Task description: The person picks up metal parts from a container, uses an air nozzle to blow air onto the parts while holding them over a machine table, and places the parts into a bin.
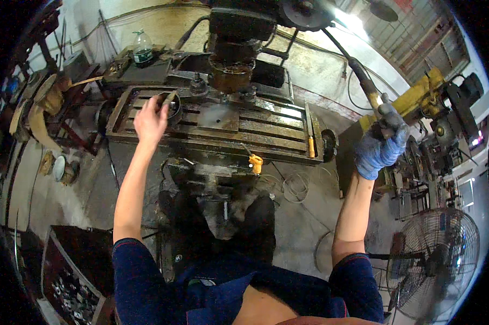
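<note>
My bare left hand is at the left part of a slotted machine table. Its fingers are pinched on a short tan stick, perhaps a brush handle, over a dark round pot. The stick's lower end is hidden. My right hand, in a blue and grey glove, is wrapped round the end of a long dark lever that slopes down from the machine head. Under the dark spindle a flat grey metal plate lies on the table.
A yellow-handled tool sits at the table's front edge, another yellow handle at its right end. A clear bottle stands back left. A caged fan is near right, a bin of metal pieces near left. Cable coils on the floor.
</note>
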The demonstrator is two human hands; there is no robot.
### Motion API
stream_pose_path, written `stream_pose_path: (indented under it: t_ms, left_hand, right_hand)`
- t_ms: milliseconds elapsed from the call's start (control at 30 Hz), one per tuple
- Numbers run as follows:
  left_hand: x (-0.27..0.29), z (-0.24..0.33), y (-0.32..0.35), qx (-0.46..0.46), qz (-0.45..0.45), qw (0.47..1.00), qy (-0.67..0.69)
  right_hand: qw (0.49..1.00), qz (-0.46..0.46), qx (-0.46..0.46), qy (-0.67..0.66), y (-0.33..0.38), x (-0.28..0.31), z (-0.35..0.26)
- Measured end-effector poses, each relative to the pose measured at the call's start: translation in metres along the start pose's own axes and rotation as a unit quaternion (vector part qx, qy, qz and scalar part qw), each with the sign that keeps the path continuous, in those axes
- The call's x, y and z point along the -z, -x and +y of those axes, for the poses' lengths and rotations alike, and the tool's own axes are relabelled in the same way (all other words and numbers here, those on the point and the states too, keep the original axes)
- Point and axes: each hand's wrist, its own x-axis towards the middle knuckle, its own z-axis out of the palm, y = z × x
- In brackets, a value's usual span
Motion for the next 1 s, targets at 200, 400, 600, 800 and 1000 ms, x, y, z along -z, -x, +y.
stream_pose_path:
  t_ms: [200, 400, 600, 800, 1000]
  left_hand:
    - [0.017, -0.031, 0.026, -0.045, -0.091, 0.979, -0.176]
    - [0.009, -0.046, 0.029, 0.03, -0.074, 0.997, -0.023]
    - [-0.004, 0.016, 0.033, 0.221, -0.146, 0.866, 0.424]
    - [-0.062, 0.051, 0.019, 0.247, -0.15, 0.826, 0.484]
    - [-0.103, 0.072, 0.016, 0.225, -0.121, 0.87, 0.423]
  right_hand:
    - [0.999, -0.029, -0.014, -0.018, -0.004, 0.007, 0.004]
    - [0.999, 0.012, -0.037, 0.002, -0.004, 0.002, -0.005]
    - [1.0, 0.019, -0.018, -0.011, -0.002, 0.003, -0.001]
    - [0.999, 0.013, -0.026, -0.015, -0.001, 0.0, -0.001]
    - [1.0, 0.007, -0.011, -0.021, -0.001, -0.001, -0.001]
